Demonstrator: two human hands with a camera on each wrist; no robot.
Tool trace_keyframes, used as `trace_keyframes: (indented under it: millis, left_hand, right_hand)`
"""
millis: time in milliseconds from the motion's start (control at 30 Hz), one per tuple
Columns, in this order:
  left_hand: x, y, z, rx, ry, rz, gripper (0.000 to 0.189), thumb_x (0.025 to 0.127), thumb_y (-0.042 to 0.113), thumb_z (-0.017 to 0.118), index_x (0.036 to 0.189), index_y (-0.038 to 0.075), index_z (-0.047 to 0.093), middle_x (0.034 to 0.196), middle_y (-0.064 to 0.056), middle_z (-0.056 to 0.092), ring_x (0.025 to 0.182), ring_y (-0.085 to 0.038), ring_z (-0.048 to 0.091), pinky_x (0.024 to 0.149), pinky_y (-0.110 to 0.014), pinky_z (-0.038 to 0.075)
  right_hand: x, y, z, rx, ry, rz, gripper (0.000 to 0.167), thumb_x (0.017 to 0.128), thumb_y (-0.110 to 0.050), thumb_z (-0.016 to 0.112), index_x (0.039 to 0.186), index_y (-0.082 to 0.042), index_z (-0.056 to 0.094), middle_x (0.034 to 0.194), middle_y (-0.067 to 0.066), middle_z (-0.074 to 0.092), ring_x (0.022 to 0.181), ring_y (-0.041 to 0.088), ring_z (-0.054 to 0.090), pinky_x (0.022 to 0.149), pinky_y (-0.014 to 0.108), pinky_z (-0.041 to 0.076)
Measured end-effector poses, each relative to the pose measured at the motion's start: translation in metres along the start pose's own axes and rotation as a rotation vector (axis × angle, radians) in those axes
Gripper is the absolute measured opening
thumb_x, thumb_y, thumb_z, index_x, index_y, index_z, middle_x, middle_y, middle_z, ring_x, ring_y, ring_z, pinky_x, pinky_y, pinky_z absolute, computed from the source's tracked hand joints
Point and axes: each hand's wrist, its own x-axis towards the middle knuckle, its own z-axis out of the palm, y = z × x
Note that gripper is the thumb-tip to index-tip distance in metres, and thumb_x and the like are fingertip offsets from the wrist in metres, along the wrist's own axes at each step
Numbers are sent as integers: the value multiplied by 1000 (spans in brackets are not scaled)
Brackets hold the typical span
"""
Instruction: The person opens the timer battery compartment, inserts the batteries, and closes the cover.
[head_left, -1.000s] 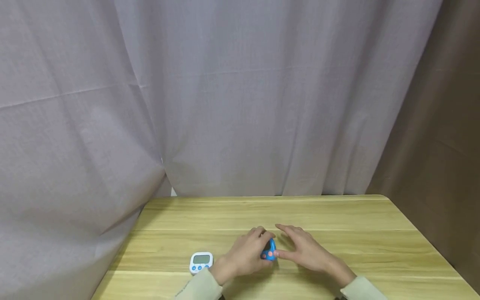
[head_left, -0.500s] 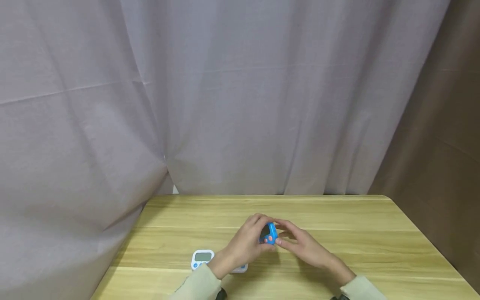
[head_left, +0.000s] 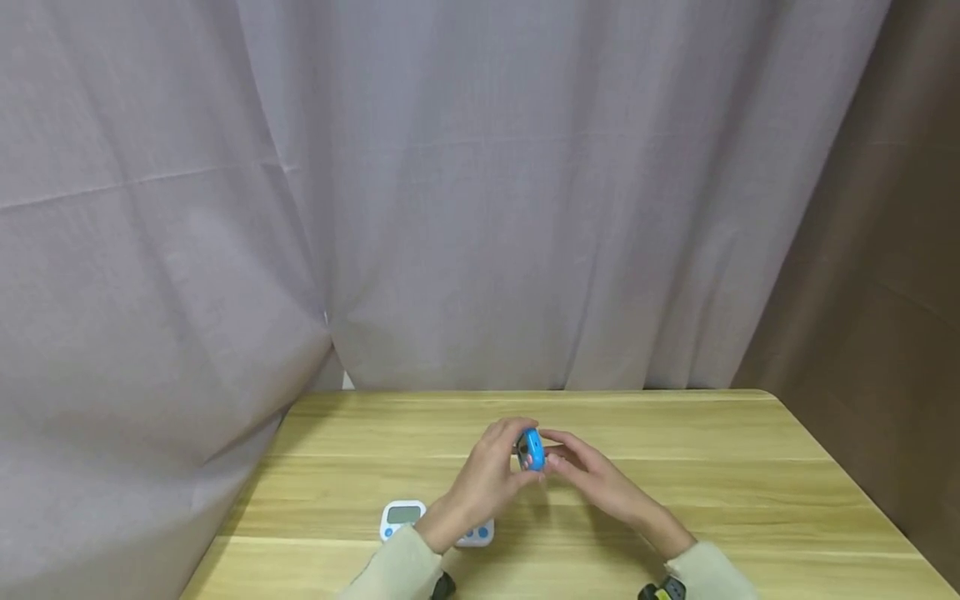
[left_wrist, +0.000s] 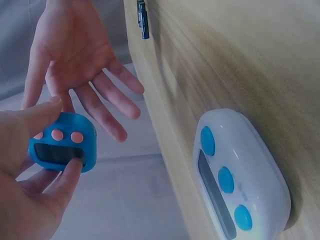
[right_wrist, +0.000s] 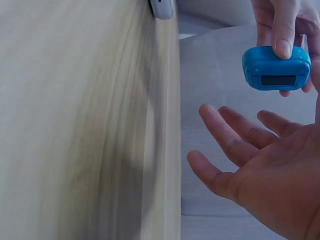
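A blue digital timer [left_wrist: 65, 142] with pink buttons and a dark screen is held above the table by my left hand [head_left: 486, 467]. In the left wrist view the thumb lies on its button side and a fingertip on its screen. The right wrist view shows the timer's blue back [right_wrist: 277, 67], with a dark rectangular recess. My right hand [head_left: 592, 479] is beside it with fingers spread and slightly bent, holding nothing. A gap separates that hand from the timer in the right wrist view.
On the wooden table [head_left: 675, 467], a white timer [head_left: 403, 514] with blue buttons lies left of my left wrist. Another white timer [head_left: 480, 534] is partly hidden behind that wrist. Small dark cylinders [left_wrist: 143, 20] lie near the table edge. A grey curtain [head_left: 480, 250] hangs behind.
My left hand has raised the blue timer and turned it so its edge shows more. My right hand has moved up and slightly left alongside it. The second white timer has come into view.
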Motion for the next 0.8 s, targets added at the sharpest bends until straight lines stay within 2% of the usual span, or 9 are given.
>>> trace_keyframes:
  millis: [100,200,333,500,633,733,800]
  left_hand:
    - [3,-1,1,-22,19,-19,68,89,21,87,147,10,55,145,-8,62,123,-21,65,100,-24,59]
    - [5,-2,5,-103,21,-57,66,89,18,87,146,10,55,145,-8,61,125,-22,65,101,-23,59]
    - [5,-1,8,-264,23,-101,67,89,12,86,148,7,53,147,-10,59,132,-26,61,102,-22,59]
    - [7,2,9,-390,59,-147,69,89,4,84,150,8,53,148,-11,59,139,-30,57,102,-21,58]
    - [8,3,12,-453,98,-160,70,87,-6,82,150,8,53,149,-15,59,140,-33,57,102,-23,58]
    - [8,3,13,-490,127,-172,71,86,-10,81,150,9,54,149,-14,59,140,-33,57,102,-24,58]
    - [8,3,13,-507,145,-178,71,86,-11,81,150,9,55,150,-12,60,141,-33,57,102,-24,58]
  right_hand:
    - [4,1,0,-18,24,6,51,115,-26,46,160,-4,39,145,24,62,126,16,66,114,44,51]
    - [6,4,2,-21,33,19,50,115,-26,46,159,-4,40,139,21,66,123,19,67,114,58,50]
    - [7,6,3,2,22,22,50,115,-25,44,159,-2,39,129,17,69,117,18,68,112,64,50]
    - [9,4,5,49,30,33,49,116,-27,43,159,-4,39,132,21,70,117,16,69,112,65,50]
    - [12,3,6,115,42,14,50,115,-24,45,159,0,36,132,25,70,114,17,72,112,57,53]
    - [16,3,7,155,52,-13,51,114,-21,48,157,4,35,122,20,73,109,16,73,107,48,58]
    - [18,3,8,173,66,-14,51,114,-20,50,156,4,36,115,11,74,104,15,73,103,44,61]
